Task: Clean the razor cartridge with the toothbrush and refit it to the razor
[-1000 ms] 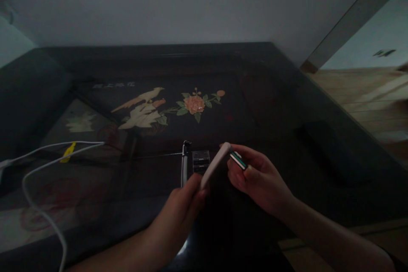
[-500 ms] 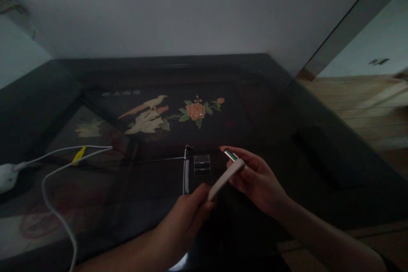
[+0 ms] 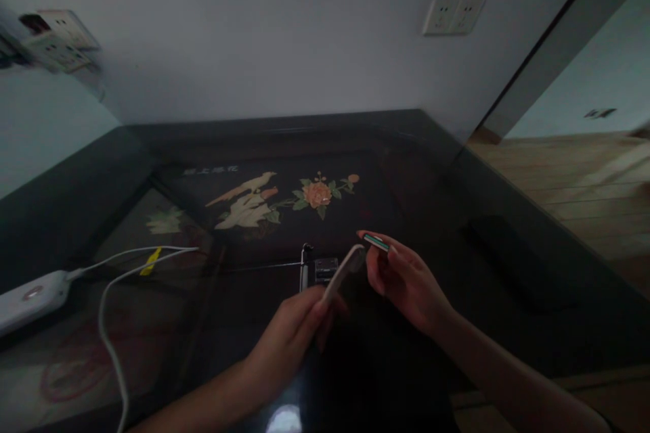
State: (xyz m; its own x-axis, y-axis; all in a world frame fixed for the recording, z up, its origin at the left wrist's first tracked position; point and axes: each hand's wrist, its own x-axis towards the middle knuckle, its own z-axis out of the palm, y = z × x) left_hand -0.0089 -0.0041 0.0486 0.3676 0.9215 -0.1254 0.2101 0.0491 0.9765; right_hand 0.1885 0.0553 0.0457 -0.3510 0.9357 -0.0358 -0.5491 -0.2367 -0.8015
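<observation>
My left hand (image 3: 299,321) is closed round one end of a slim white bar-shaped object (image 3: 345,270), tilted up and seen nearly edge-on. Between the thumb and fingers of my right hand (image 3: 403,281) is a small green-and-white stick with a silvery edge (image 3: 376,242), which looks like a battery. It is close to the raised end of the white object, with a small gap between them. Beyond my left hand lie a slim silvery item (image 3: 305,274), partly hidden, and a small dark pack (image 3: 326,268) with pale edges.
The glossy dark table (image 3: 426,176) bears a bird-and-flower picture (image 3: 317,195). At left, a white power strip (image 3: 35,298) has a white cable (image 3: 104,325) with a yellow tag (image 3: 151,261). A flat black object (image 3: 502,257) lies at right. Sockets (image 3: 453,16) are on the wall.
My right hand has drawn the green-and-white stick slightly away from the white object, and the stick lies flatter. My left hand has tilted the white object more upright. The view has also shifted upward.
</observation>
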